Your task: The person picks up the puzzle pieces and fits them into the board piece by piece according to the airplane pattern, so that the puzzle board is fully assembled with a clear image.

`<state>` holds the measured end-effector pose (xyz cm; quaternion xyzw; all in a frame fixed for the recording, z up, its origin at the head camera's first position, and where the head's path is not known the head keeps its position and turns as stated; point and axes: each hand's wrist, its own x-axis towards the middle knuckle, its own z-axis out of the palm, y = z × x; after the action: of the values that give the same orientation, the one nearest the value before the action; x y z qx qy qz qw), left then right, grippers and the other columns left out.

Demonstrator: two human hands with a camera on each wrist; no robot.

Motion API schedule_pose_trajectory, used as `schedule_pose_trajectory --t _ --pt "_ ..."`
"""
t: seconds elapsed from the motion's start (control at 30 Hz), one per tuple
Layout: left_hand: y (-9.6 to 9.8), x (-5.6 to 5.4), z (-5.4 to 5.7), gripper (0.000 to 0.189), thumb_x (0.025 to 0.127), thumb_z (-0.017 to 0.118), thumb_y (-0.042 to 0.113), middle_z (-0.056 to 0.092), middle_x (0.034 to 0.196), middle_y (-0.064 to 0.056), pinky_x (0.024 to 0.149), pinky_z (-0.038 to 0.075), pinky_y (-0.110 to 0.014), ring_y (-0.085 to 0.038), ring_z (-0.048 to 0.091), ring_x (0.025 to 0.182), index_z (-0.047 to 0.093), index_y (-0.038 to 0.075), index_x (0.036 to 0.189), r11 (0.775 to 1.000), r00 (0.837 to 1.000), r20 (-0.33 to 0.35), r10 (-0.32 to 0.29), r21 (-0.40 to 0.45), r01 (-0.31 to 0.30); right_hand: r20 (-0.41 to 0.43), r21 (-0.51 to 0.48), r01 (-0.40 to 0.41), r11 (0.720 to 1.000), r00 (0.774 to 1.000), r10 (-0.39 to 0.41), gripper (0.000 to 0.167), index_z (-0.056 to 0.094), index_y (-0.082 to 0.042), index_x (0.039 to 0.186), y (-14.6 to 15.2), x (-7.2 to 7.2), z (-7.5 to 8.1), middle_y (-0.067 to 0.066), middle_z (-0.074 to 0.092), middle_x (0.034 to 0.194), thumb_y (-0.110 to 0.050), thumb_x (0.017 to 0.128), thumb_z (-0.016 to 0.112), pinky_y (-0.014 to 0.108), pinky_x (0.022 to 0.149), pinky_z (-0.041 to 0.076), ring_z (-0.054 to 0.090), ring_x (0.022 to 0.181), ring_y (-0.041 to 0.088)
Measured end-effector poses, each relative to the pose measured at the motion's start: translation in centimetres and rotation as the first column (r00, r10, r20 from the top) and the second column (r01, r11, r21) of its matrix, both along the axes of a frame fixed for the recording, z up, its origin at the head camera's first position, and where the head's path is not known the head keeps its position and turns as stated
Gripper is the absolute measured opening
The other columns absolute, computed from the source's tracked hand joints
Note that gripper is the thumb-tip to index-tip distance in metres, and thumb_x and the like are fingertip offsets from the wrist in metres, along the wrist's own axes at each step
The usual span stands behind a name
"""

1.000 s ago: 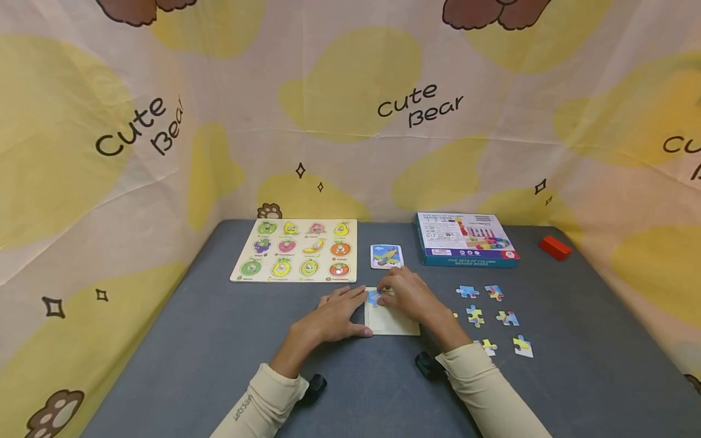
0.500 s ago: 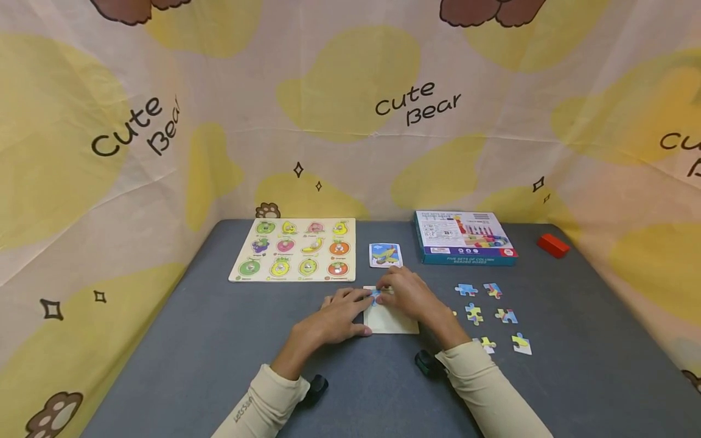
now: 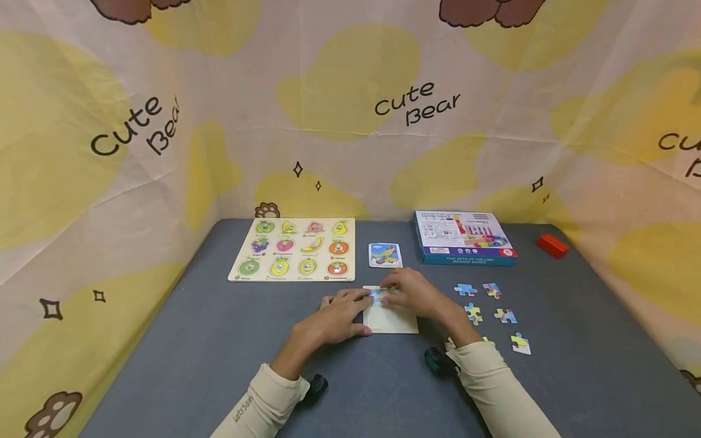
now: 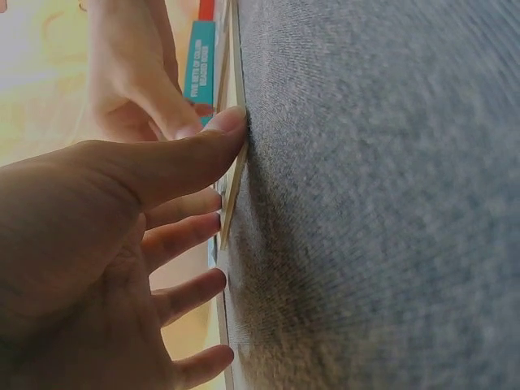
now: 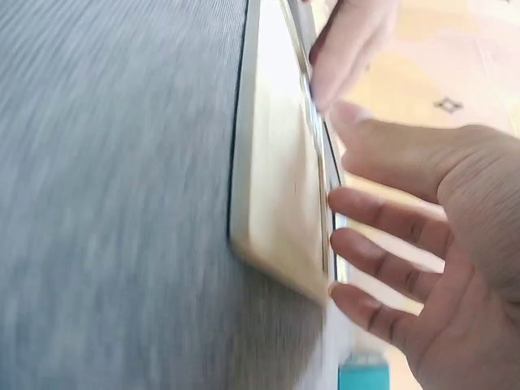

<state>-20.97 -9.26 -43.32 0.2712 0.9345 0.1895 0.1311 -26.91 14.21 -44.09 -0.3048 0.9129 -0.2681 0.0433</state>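
A pale puzzle tray (image 3: pixel 390 322) lies flat in front of me, with blue jigsaw pieces (image 3: pixel 378 295) in its far left part, partly covered by fingers. My left hand (image 3: pixel 338 316) rests along the tray's left side. Its thumb touches the near left corner, and its other fingers are stretched out, a fingertip reaching the blue pieces. Over the tray's far side is my right hand (image 3: pixel 417 293), its thumb and fingers apart with nothing held between them in the right wrist view. Several loose jigsaw pieces (image 3: pixel 473 314) lie to the right of the tray.
Behind the tray is a small airplane picture card (image 3: pixel 385 255). A fruit board (image 3: pixel 292 250) lies at the back left. A flat teal-edged box (image 3: pixel 465 238) and a red block (image 3: pixel 553 246) stand at the back right. Printed cloth hangs around the table.
My right hand has shifted slightly right, its wrist and sleeve now covering more of the loose pieces. The left hand stays at the tray's left side.
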Motion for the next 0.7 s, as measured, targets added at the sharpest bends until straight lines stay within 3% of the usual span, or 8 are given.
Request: schedule_pose_trajectory --t 0.23,0.5,0.7 --pt "0.1 -0.1 0.0 0.068 0.102 0.072 0.036 0.037 0.17 -0.007 0.112 0.029 -0.066 -0.033 0.033 0.156 0.047 0.012 0.161 1.0 1.0 0.011 0.009 -0.005 -0.009 0.076 -0.032 0.111 0.993 0.991 -0.108 0.031 0.077 -0.008 0.125 3.3 0.9 0.7 0.008 0.074 0.122 -0.025 0.098 0.078 0.057 0.101 0.049 0.062 0.115 0.03" --pt "0.0 0.0 -0.1 0.068 0.102 0.073 0.034 0.038 0.169 -0.007 0.113 0.027 -0.069 -0.032 0.033 0.156 0.047 0.012 0.161 1.0 1.0 0.016 0.007 0.011 -0.007 0.057 0.02 0.181 0.983 0.982 -0.182 0.036 0.075 -0.007 0.128 8.0 1.8 1.4 0.012 0.071 0.126 -0.026 0.098 0.078 0.063 0.104 0.045 0.059 0.12 0.036" --pt "-0.1 -0.2 -0.1 0.069 0.102 0.073 0.033 0.038 0.169 -0.006 0.113 0.027 -0.068 -0.031 0.034 0.156 0.047 0.012 0.161 1.0 1.0 0.022 0.008 0.02 -0.008 0.008 0.055 0.215 0.975 0.977 -0.215 0.037 0.075 -0.004 0.127 11.4 2.2 1.3 0.014 0.072 0.123 -0.024 0.096 0.081 0.059 0.099 0.046 0.057 0.115 0.034"
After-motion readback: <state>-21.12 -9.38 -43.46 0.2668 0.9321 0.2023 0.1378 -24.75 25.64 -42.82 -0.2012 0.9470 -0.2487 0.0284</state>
